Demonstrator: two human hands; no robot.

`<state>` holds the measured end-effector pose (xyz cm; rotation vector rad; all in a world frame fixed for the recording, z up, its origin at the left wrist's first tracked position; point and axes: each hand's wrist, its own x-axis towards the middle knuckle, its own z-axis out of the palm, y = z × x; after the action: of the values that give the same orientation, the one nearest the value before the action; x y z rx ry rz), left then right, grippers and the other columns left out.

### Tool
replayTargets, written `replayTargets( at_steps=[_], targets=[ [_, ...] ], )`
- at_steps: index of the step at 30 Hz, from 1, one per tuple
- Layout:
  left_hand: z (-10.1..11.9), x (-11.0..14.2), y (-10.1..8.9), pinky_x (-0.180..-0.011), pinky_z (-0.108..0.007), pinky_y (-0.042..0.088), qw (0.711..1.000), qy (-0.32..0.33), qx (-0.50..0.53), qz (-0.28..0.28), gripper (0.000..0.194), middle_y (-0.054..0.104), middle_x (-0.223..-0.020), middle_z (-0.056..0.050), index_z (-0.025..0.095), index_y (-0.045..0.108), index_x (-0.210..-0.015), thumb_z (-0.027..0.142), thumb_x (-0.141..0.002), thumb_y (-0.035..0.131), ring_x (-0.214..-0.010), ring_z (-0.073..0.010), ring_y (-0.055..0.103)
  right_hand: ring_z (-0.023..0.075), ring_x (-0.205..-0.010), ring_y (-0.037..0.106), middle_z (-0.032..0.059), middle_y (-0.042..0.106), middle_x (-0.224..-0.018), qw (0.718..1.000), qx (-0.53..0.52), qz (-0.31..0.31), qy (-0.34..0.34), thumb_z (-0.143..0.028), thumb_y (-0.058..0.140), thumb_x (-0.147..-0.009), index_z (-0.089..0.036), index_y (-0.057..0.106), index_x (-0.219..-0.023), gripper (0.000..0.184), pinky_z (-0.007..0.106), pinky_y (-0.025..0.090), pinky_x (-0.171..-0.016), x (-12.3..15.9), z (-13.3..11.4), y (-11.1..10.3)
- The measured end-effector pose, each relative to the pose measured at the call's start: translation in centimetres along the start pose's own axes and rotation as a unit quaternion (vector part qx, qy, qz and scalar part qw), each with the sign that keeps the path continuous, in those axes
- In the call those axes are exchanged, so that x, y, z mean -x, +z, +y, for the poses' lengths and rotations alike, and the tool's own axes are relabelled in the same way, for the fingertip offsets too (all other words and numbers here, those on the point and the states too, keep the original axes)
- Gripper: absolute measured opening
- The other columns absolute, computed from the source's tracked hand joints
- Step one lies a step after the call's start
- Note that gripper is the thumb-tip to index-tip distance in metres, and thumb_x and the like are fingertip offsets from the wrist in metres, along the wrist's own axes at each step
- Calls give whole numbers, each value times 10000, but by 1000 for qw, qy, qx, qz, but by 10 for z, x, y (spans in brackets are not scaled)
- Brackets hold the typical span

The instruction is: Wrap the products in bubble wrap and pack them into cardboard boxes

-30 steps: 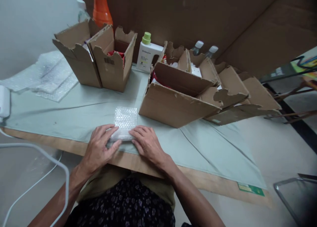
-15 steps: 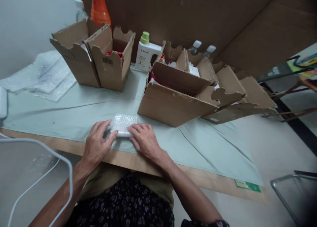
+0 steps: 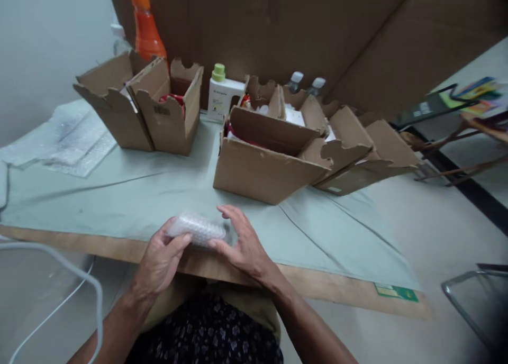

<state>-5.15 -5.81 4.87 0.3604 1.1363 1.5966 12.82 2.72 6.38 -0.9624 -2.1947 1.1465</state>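
Note:
A small bundle wrapped in bubble wrap (image 3: 197, 229) is held just above the near edge of the table, over the pale green cloth (image 3: 130, 189). My left hand (image 3: 161, 261) grips its left end with thumb and fingers closed on it. My right hand (image 3: 242, 245) holds its right end, thumb under it and fingers curved over the far side. Both forearms come up from the bottom of the view.
Open cardboard boxes stand behind: a pair at the back left (image 3: 138, 107), a large one (image 3: 264, 160) in the middle, more to the right (image 3: 369, 152). Bubble wrap sheets (image 3: 67, 142) lie far left. An orange bottle (image 3: 146, 28) and a white bottle (image 3: 220, 94) stand by the cardboard wall. A white cable (image 3: 51, 258) hangs at left.
The flat bubble wrap was folded over into a rolled bundle, and both hands lifted it off the cloth toward me. The view shifted slightly to the right.

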Motion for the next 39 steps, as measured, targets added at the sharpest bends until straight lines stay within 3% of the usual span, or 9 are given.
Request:
replayTargets(
  at_steps=[3,7,10,15,19,22,26,33,39],
  targets=[
    [-6,3,2,-803,-253,530,997,5,-48,-52,352,726,-851,-9,190,749,-942,355,-677,909,-827,-157,651,250,-1178,615,136,605,-1398,992,-118,-32,30,-467,781,-823,-214,468,-1489,778,404,503,-997,10,4,-9],
    [-9,0,5,-770,-238,529,980,44,-151,-119,329,738,-932,-28,209,728,-1050,376,-790,842,-828,-152,658,164,-831,639,24,716,-924,991,-125,-14,35,-341,707,-873,-188,702,-1064,244,281,502,-778,21,-2,-24],
    [6,-10,19,-934,-346,546,951,181,-193,-159,481,699,-1272,-92,262,620,-1327,456,-896,714,-1122,-248,670,142,-731,616,-2,694,-808,997,-76,31,3,-291,697,-870,-189,706,-947,128,251,485,-701,27,-11,-51],
    [43,-42,72,-1146,-512,421,763,466,-440,-84,582,487,-1543,-122,288,499,-1470,312,-920,688,-1406,-313,488,157,-747,689,14,750,-871,984,67,139,-85,-288,703,-888,-206,712,-997,136,243,532,-685,33,-31,-126],
    [46,-75,107,-1180,-581,367,646,571,-503,-59,665,313,-1648,-181,250,448,-1509,284,-900,713,-1496,-378,363,176,-780,710,40,775,-937,916,261,271,-137,-284,693,-914,-201,710,-1049,159,274,548,-719,13,-48,-187],
    [36,-90,114,-1172,-578,381,634,587,-501,-48,629,327,-1631,-208,220,475,-1476,227,-893,710,-1489,-384,374,213,-838,721,77,785,-1011,875,392,252,-134,-327,659,-938,-183,727,-1077,212,318,536,-745,-23,-55,-221],
    [26,-91,113,-1165,-534,404,645,608,-462,-30,570,431,-1552,-210,190,523,-1394,115,-859,705,-1448,-350,439,239,-893,720,85,790,-1055,850,515,93,-63,-313,649,-941,-196,738,-1126,237,320,484,-717,-84,-56,-236],
    [22,-91,113,-1163,-486,418,654,609,-448,-30,570,457,-1522,-192,177,522,-1368,67,-838,699,-1430,-315,462,230,-861,707,120,788,-1041,790,602,-99,-59,-220,551,-974,-160,718,-1090,212,294,357,-617,-159,-51,-195],
    [19,-91,108,-1154,-490,432,665,599,-445,-37,649,430,-1551,-153,235,477,-1425,67,-836,692,-1436,-310,456,194,-785,699,99,789,-936,799,564,-202,-52,-114,541,-922,-161,743,-1003,223,284,339,-598,-178,-53,-187]
  ],
)
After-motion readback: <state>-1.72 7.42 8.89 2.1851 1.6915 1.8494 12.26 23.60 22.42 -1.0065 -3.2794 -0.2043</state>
